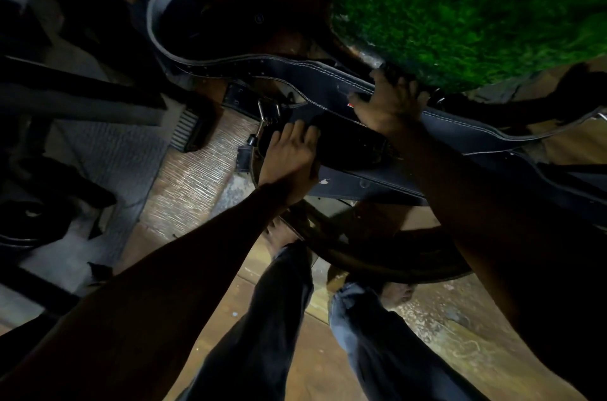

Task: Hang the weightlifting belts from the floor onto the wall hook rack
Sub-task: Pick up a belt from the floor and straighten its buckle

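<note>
Belts, black and white-stitched, lie heaped on the floor [184,170] as the left hand [289,154] curls over a lower belt [361,184] and, at two o'clock, the right hand [391,101] grips the long belt [315,79].

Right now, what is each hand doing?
Left hand: closed on the buckle end of a black belt.
Right hand: gripping the white-stitched black belt.

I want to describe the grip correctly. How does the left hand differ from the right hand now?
The left hand rests on the darker lower belt near the metal buckle; the right hand grips the white-stitched upper belt. The right reaches further forward. Both are bare.
</note>
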Demonstrator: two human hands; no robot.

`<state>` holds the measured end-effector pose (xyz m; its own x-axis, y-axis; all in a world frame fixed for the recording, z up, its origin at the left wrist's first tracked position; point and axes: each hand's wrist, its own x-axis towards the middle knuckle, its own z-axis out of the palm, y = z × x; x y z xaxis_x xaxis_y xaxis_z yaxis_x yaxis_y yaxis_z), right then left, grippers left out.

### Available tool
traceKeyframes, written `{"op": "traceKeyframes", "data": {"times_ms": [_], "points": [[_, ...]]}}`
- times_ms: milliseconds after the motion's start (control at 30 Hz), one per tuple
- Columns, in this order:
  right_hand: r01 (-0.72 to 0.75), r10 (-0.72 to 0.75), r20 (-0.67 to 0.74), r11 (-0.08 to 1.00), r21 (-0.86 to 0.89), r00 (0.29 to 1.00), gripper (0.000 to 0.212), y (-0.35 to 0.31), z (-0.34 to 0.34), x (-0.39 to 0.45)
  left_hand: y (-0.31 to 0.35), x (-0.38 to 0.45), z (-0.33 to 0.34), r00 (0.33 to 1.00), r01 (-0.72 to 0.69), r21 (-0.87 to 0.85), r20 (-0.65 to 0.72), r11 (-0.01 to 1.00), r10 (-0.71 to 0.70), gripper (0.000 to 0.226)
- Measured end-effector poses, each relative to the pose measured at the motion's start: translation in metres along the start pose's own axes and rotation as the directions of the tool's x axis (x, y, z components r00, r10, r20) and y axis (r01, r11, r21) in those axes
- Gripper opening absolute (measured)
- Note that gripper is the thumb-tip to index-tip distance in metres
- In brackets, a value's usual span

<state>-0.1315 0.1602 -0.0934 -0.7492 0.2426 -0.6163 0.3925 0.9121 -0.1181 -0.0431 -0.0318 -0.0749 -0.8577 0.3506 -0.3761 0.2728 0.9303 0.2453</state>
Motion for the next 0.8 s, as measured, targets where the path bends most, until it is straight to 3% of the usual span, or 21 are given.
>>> {"op": "traceKeyframes", "data": {"times_ms": [67,167,333,467,633,800], "points": [[-0.066,0.052,0.117,0.990,0.121,0.992,0.083,-0.003,-0.002,0.007,-0.001,-0.005,-0.004,1.000,-0.003,-0.012,0.029,1.000,0.003,0.049],[-0.132,0.073,0.147,0.883,0.451,0.986,0.104,0.018,0.024,0.034,-0.002,-0.015,-0.012,0.999,0.001,-0.026,0.034,1.000,0.000,0.043],[-0.213,0.151,0.151,0.685,0.696,0.977,0.073,0.005,-0.026,-0.026,0.003,-0.031,-0.044,0.999,0.024,-0.057,0.044,0.998,-0.021,0.042],[-0.179,0.139,0.119,0.613,0.770,0.983,0.058,0.008,-0.052,-0.065,0.017,-0.042,-0.080,0.999,0.022,-0.061,0.032,0.998,-0.020,0.047],[-0.125,0.154,0.035,0.624,0.772,0.988,0.039,0.006,-0.092,-0.144,0.047,-0.071,-0.140,1.000,-0.007,-0.069,-0.023,0.998,0.006,0.047],[-0.079,0.124,0.013,0.543,0.836,0.992,0.045,0.002,-0.136,-0.246,0.086,-0.118,-0.207,0.999,0.039,-0.096,0.008,0.995,-0.038,0.048]]}}
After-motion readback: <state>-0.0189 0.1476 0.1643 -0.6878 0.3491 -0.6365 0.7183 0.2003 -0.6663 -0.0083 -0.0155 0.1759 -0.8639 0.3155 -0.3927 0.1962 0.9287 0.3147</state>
